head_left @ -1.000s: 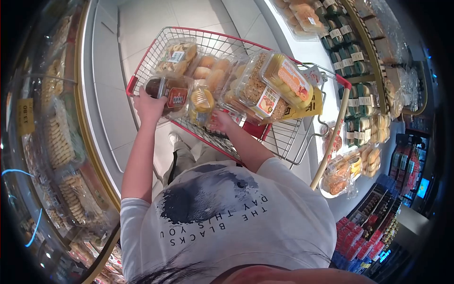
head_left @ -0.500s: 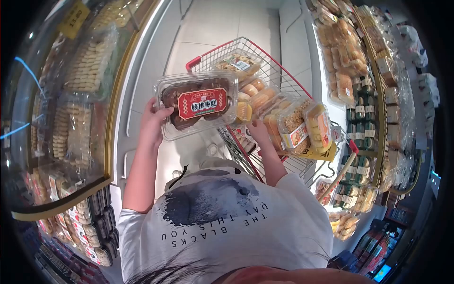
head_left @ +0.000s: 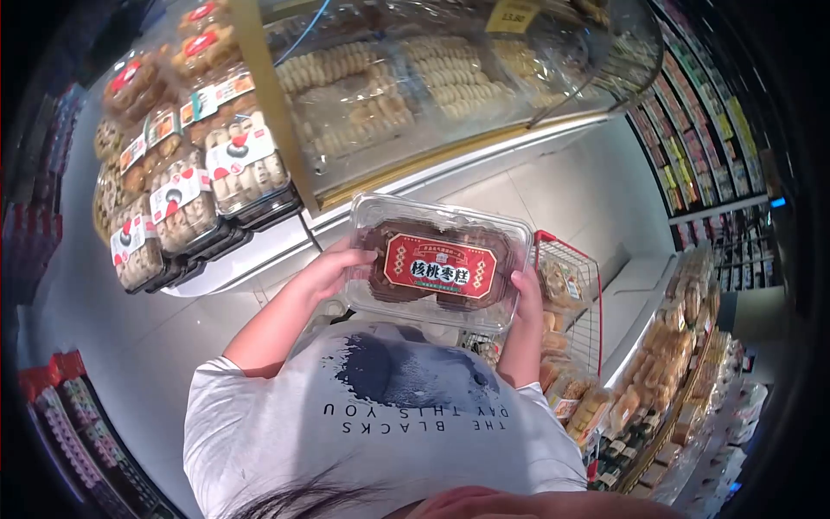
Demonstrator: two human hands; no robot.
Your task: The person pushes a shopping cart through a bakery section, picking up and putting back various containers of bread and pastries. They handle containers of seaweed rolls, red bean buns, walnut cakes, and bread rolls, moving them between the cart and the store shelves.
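A clear plastic box of brown date cakes [head_left: 439,262] with a red label is held level in front of my chest. My left hand [head_left: 335,270] grips its left end, the thumb lying over the lid's edge. At the opposite end my right hand [head_left: 527,298] closes on the side, with the thumb on top. The fingers beneath the box are mostly hidden. Close by on the right stands the wire shopping cart [head_left: 599,303] with a red rim, partly covered by my right arm. Packaged bread [head_left: 555,343] lies in it.
Ahead is a gold-edged glass display case [head_left: 363,186] full of pastries, with a yellow price tag [head_left: 512,15]. Stacked pastry packs [head_left: 246,164] stand at the left. A bread shelf [head_left: 666,368] runs along the right, and more stocked shelves [head_left: 705,147] rise behind it.
My view and body have turned left toward the glass case. The right hand has left the cart and now holds the box too. The cart sits further right in view.
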